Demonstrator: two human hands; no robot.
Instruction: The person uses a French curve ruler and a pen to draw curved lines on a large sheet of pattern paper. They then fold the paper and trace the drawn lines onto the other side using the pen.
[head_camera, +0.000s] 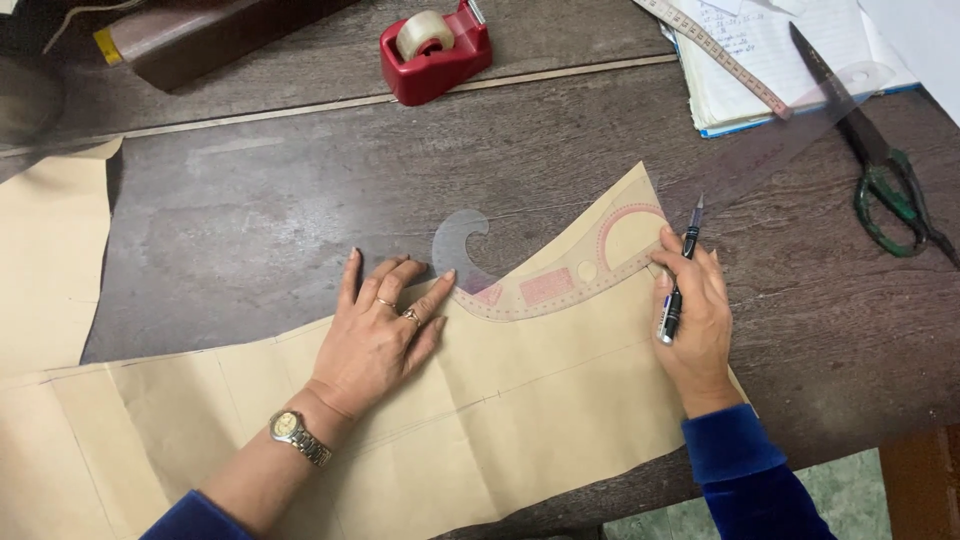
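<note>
— Why is the left hand (375, 330) spread flat?
— It pins the brown pattern paper (480, 420) and the clear curved ruler (560, 280) to the worktop (270, 210), fingers apart, gripping nothing.
— And the right hand (695, 320)?
— Its grip is clamped on a pen (680, 275), tip at the ruler's right end. Scissors (880, 170) lie far right.

2 hands (375, 335), 1 pen (680, 280), 1 scissors (880, 170)

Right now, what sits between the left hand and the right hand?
In the head view, a clear French curve ruler lies on the brown pattern paper between left hand and right hand.
</note>
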